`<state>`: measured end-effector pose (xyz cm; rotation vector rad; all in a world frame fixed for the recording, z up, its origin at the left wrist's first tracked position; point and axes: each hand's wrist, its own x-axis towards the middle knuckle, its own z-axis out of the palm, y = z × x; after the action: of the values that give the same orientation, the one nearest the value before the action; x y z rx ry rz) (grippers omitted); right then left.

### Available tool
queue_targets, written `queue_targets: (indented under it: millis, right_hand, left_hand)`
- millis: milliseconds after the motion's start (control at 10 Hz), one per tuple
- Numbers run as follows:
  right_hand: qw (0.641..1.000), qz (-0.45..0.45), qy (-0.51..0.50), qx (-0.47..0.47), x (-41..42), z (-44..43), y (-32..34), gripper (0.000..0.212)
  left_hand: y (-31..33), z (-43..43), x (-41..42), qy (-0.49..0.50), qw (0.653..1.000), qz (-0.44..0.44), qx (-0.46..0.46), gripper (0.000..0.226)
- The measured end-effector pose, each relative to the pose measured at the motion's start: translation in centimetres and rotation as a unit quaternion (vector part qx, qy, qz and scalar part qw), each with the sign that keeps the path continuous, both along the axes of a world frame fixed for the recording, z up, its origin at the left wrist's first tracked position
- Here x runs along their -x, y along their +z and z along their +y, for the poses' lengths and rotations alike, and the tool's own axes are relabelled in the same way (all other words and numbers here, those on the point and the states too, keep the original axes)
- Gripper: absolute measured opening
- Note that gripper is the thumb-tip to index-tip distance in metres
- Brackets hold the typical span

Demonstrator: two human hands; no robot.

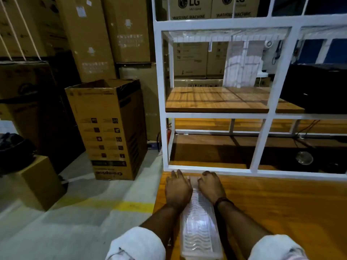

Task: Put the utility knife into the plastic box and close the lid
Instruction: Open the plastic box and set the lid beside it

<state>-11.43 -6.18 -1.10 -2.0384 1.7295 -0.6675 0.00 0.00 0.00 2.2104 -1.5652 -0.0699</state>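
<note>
A long clear plastic box with a ribbed lid lies lengthwise on the wooden table, between my forearms. The lid looks down flat on the box. My left hand lies palm down over the box's far left corner, fingers stretched forward. My right hand is curled over the far right corner, its fingertips hidden. Both hands clasp the far end from either side. The utility knife is not visible; I cannot tell whether it is inside the box.
A white metal rack with wooden shelves stands right behind the box's far end. The table's left edge runs just beside my left arm. On the floor to the left stand an open cardboard carton and a smaller carton.
</note>
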Motion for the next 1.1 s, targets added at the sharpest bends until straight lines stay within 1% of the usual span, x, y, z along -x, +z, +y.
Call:
queue_targets:
  millis: [100,200,300,400,500,600,700,800,900,1000,1100]
  right_hand:
    - [0.998,-0.045,-0.013,-0.044,0.0,0.4,-0.5,0.045]
    - [0.996,-0.052,-0.028,-0.063,-0.2,1.0,-0.8,0.048]
    - [0.994,-0.065,-0.048,-0.073,-0.4,0.6,-0.7,0.050]
    - [0.988,-0.087,-0.080,-0.096,-0.7,-0.2,-0.5,0.044]
    - [0.986,-0.088,-0.103,-0.096,-0.9,-0.5,-0.9,0.041]
    - [0.978,-0.096,-0.135,-0.124,-1.0,-0.6,-0.8,0.043]
    - [0.982,-0.067,-0.134,-0.115,-1.1,-1.2,-0.8,0.043]
    - [0.991,-0.005,-0.089,-0.099,-1.4,-1.7,-1.0,0.046]
    - [0.991,0.007,-0.073,-0.111,-1.4,-2.0,-0.9,0.048]
    - [0.985,-0.027,-0.130,-0.114,-1.3,-2.8,-1.0,0.047]
    - [0.983,-0.047,-0.141,-0.105,-1.3,-2.2,-0.6,0.046]
  left_hand:
    - [-0.6,-0.3,-0.1,0.008,0.999,0.045,-0.029,0.049]
    - [-1.8,-1.0,-0.5,0.015,0.992,0.121,-0.043,0.041]
    - [-2.0,-2.1,-1.0,0.021,0.985,0.163,-0.057,0.040]
    - [-1.1,-3.2,-1.4,0.016,0.977,0.204,-0.067,0.034]
    - [-1.6,-4.0,-1.1,0.031,0.967,0.247,-0.055,0.041]
    - [-3.3,-4.9,-1.2,0.044,0.963,0.261,-0.039,0.060]
    - [-2.8,-4.5,-0.9,0.079,0.947,0.306,-0.055,0.053]
    - [-1.5,-4.2,-0.8,0.083,0.935,0.339,-0.068,0.047]
    - [-1.7,-4.4,-0.9,0.085,0.931,0.345,-0.081,0.048]
    - [-1.9,-4.8,-0.9,0.087,0.921,0.366,-0.104,0.048]
    - [-1.5,-5.2,-1.0,0.093,0.912,0.386,-0.107,0.044]
